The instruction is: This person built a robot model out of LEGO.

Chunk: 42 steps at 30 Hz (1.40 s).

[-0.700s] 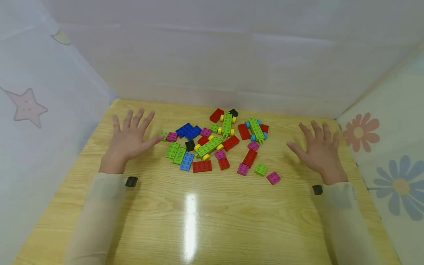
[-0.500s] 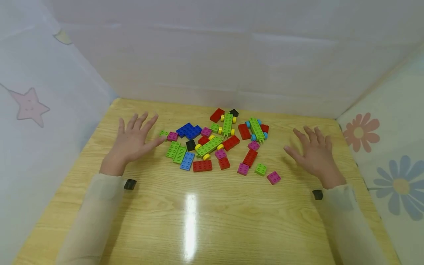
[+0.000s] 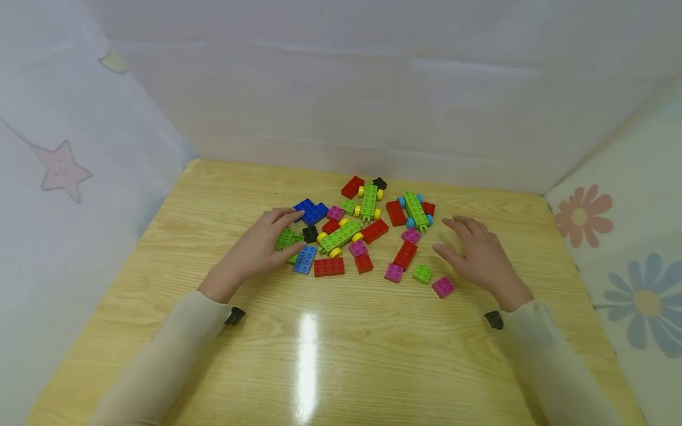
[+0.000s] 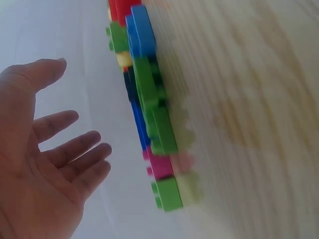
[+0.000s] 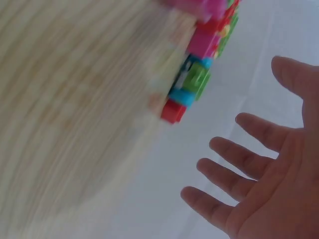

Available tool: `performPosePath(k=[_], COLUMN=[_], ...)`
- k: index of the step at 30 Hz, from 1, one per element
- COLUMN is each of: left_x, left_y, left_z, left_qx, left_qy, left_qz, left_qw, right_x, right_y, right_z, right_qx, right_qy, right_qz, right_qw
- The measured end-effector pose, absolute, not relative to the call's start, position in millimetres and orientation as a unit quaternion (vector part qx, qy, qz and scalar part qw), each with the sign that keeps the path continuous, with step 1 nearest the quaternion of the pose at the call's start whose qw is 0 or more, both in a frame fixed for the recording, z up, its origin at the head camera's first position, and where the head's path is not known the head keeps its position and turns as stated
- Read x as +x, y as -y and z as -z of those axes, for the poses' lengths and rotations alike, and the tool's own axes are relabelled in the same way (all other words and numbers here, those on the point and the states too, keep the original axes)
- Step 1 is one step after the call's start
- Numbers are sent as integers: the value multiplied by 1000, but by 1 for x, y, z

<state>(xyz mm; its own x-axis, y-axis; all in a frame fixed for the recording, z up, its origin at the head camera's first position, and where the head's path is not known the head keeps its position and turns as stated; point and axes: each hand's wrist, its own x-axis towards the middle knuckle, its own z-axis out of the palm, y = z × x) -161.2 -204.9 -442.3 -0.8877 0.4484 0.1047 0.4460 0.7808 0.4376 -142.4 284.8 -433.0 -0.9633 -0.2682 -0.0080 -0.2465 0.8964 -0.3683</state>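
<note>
My left hand (image 3: 256,248) hovers over the left end of a spread of toy building bricks, fingers loosely bent and holding nothing. In the head view it overlaps green bricks (image 3: 285,239) and sits beside a light blue brick (image 3: 305,260) and dark blue bricks (image 3: 311,212). The left wrist view shows that hand apart from the green brick (image 4: 163,130) row. On the right, my right hand (image 3: 482,257) is held above the table with fingers spread, nothing in it. Nearest to it are a magenta brick (image 3: 443,287) and a green wheeled base with blue wheels (image 3: 416,210).
Two green bases with yellow wheels (image 3: 341,236) lie mid-pile among red bricks (image 3: 329,267), magenta bricks and black pieces (image 3: 310,234). The wooden table (image 3: 341,367) ends at a pale cloth backdrop (image 3: 341,89), with cloth at both sides as well.
Both hands have moved inward. The left came right to the bricks, now covering the small green and magenta ones; the right shifted left towards the pile. The bricks lie as before.
</note>
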Motion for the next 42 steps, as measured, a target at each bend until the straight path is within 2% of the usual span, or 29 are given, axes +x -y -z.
performPosePath(k=[9, 15, 22, 29, 42], left_x=[-160, -165, -170, -172, -175], left_y=[172, 166, 161, 159, 155], left_z=[433, 432, 427, 426, 432], left_qx=[268, 281, 281, 279, 285], left_qy=[-932, -934, -933, -931, -939], left_qz=[-240, -215, -211, -210, -167], left_qw=[43, 47, 78, 108, 95], right_x=[-148, -149, -147, -150, -161], right_y=[-233, -183, -137, -109, -83], right_z=[420, 420, 427, 431, 440], right_qx=[-155, -177, -117, -84, -97], right_qy=[-948, -924, -905, -919, -947], right_qz=[265, 328, 393, 368, 289], right_qw=[79, 80, 114, 119, 105])
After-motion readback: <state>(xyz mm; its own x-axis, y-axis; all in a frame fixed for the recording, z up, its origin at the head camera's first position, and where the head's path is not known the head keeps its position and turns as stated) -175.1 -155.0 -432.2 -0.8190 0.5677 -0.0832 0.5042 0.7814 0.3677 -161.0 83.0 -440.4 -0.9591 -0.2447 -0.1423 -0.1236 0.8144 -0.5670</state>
